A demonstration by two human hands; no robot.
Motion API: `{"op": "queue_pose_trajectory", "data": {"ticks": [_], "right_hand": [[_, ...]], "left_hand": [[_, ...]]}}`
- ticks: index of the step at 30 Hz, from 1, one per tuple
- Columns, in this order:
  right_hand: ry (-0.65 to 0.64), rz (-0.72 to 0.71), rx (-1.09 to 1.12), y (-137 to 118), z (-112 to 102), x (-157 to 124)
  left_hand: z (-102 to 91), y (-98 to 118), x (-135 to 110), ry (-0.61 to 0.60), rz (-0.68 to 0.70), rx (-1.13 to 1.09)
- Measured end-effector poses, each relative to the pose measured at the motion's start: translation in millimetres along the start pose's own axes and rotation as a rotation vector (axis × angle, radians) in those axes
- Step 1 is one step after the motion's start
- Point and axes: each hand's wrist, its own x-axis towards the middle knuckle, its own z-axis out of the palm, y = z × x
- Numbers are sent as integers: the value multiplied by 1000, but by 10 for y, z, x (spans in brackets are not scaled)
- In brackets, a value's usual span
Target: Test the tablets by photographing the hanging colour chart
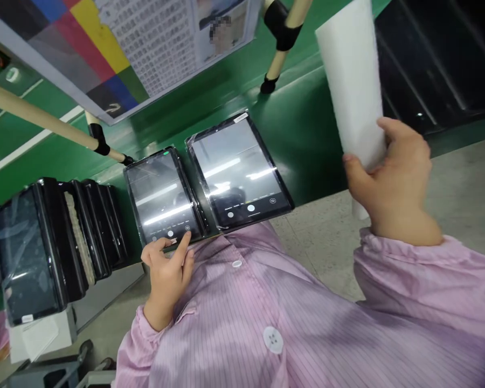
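Two tablets lie side by side on the green bench, both showing a camera screen with a white shutter button. Over the lower edge of the left tablet (157, 188) is my left hand (165, 269), fingers apart, one fingertip at an icon near the screen's lower right corner. It grips nothing. The right tablet (234, 167) lies just beside, untouched, with a small white label on its top edge. Off to the right, my right hand (396, 183) grips a white foam sheet (351, 81) between thumb and fingers, holding it raised and upright.
Several tablets in black trays (92, 226) stand on edge at the left. Black trays (440, 64) lie at the far right. A printed board (157, 59) and cream pipe framing (36, 116) stand behind the tablets. The green bench (307, 145) ends close to my body.
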Motion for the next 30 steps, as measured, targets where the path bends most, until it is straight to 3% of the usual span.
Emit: {"op": "queue_pose_trajectory", "data": {"ticks": [4, 7, 10, 13, 16, 19, 22, 27, 30], "right_hand": [[-249, 91, -20, -232, 156, 71], [-236, 125, 97, -429, 180, 46], [-268, 183, 468, -606, 162, -56], [-521, 325, 892, -742, 147, -195], [-685, 378, 1083, -826, 137, -299], [-709, 358, 1117, -863, 111, -339], [-718, 336, 1107, -867, 73, -336], [-744, 339, 1105, -839, 43, -289], [-605, 340, 1063, -871, 65, -243]], "left_hand": [[18, -42, -63, 46, -37, 8], [73, -32, -68, 13, -54, 19], [110, -59, -68, -46, -58, 34], [91, -239, -97, -39, -131, -4], [70, -569, -133, -99, -313, -95], [88, -878, -156, -288, -539, -235], [113, -1057, -185, -349, -729, -396], [86, -1152, -179, -234, -888, -791], [51, -1107, -65, -28, -998, -1057]]}}
